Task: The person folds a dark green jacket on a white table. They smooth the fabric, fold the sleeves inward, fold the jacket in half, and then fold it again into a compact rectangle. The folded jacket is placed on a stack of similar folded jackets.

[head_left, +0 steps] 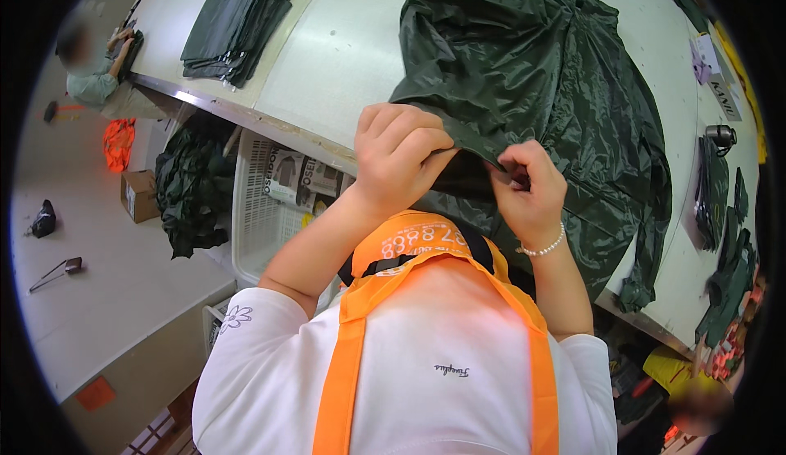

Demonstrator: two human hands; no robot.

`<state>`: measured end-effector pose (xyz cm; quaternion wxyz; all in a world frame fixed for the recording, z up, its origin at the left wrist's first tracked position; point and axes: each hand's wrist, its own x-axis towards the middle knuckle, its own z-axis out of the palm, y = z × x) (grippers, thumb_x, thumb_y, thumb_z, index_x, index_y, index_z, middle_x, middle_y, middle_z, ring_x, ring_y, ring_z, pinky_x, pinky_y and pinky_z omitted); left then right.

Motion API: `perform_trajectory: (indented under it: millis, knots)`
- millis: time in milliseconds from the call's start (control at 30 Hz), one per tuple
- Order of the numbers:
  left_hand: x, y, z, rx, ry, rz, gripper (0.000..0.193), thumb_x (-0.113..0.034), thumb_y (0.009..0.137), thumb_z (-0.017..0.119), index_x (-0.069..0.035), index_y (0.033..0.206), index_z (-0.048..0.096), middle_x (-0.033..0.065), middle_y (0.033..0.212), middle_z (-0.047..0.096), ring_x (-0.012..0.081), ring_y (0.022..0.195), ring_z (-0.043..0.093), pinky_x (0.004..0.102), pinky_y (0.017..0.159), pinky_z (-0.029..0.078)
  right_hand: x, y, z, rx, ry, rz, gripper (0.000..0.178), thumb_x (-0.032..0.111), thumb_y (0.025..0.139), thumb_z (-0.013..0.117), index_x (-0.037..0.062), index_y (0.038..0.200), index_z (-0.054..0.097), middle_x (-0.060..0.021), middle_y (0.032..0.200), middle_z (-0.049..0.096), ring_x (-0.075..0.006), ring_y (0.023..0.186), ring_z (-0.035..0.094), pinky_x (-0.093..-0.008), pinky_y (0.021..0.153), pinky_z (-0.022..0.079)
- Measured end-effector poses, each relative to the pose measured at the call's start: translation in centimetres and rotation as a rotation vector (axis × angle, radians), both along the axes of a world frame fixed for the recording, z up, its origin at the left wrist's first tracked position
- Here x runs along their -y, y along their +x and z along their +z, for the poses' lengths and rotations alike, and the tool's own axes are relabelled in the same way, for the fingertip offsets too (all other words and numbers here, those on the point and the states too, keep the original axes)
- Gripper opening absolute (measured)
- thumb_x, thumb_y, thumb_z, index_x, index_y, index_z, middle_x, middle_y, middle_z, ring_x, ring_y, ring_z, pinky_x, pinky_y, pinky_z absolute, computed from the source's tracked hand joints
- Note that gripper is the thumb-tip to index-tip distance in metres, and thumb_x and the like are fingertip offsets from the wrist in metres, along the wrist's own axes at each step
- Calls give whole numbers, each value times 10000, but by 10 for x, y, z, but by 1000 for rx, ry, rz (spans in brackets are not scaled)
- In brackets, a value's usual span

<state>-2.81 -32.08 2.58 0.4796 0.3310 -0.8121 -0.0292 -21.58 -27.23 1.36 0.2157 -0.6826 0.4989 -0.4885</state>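
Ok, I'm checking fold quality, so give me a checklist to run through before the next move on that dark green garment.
1. Both hands on the fabric: ok. The left hand and right hand pinch the near edge of the dark green garment.
2. Garment fully on the table: not ok, the near edge and a sleeve hang over the rim.
3. Fabric smooth: not ok, it is wrinkled.
4. Space around the garment: ok, the folded stack lies apart from it.
5. What the fingertips pinch: cannot tell, it is hidden.
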Motion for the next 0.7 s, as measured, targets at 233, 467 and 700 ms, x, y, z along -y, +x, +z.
perform_trajectory:
  millis: [233, 467, 700]
  knots:
    - [4, 4, 7, 48, -21, -98, 318, -33, 519, 786, -110, 702, 537, 0, 738, 603, 177, 672, 543, 301, 665, 350, -5, -9, 21, 372, 544, 226, 186, 126, 905, 579, 0, 1016, 498, -34, 846, 561, -86, 770, 522, -219, 723, 443]
    - [11, 13, 12, 123, -119, -169, 300, -77, 534, 780, -117, 701, 534, -12, 757, 606, 168, 680, 546, 320, 685, 339, 5, -8, 30, 314, 588, 304, 163, 108, 891, 597, -4, 990, 532, -45, 843, 595, -87, 754, 560, -221, 695, 462]
    - [19, 28, 10, 82, -145, -178, 280, -98, 554, 770, -125, 699, 532, -19, 756, 603, 165, 675, 545, 320, 690, 331, 10, 14, 46, 231, 560, 232, 154, 77, 859, 635, -6, 964, 558, -39, 811, 612, -82, 731, 573, -221, 680, 474]
